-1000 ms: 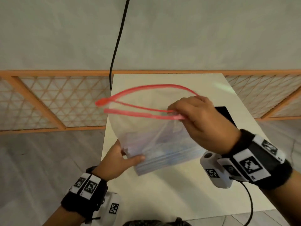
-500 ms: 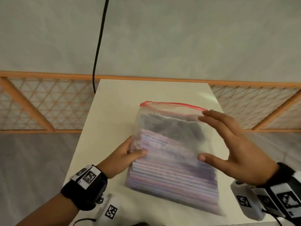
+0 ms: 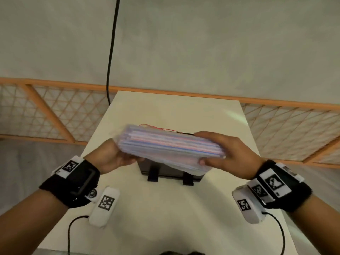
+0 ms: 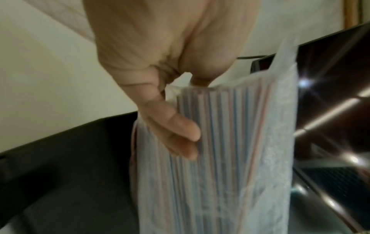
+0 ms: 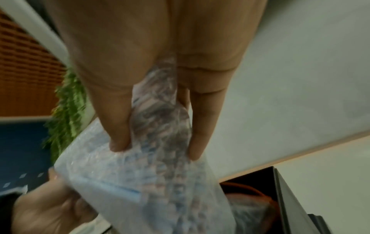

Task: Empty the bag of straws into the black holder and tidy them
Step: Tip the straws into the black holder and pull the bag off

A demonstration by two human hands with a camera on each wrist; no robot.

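Observation:
A clear zip bag of striped straws [image 3: 171, 146] hangs sideways above the black holder [image 3: 165, 172], its red-edged mouth turned away toward the far side. My left hand [image 3: 117, 155] grips the bag's left end, thumb over the straws [image 4: 220, 142]. My right hand [image 3: 226, 153] grips the right end, fingers and thumb pinching the plastic [image 5: 160, 134]. The holder [image 5: 280, 197] stands on the white table [image 3: 165, 208], mostly hidden under the bag; two black feet show at its front.
An orange lattice rail [image 3: 55, 115] runs behind the table along a grey wall. A black cable [image 3: 111, 52] hangs down the wall to the table's far left corner. Cables trail from both wrist units over the table's near edge.
The bag was opened by its red zip a second ago, then held flat between both hands. It is now turned over above the holder, mouth facing away, with both hands at its ends.

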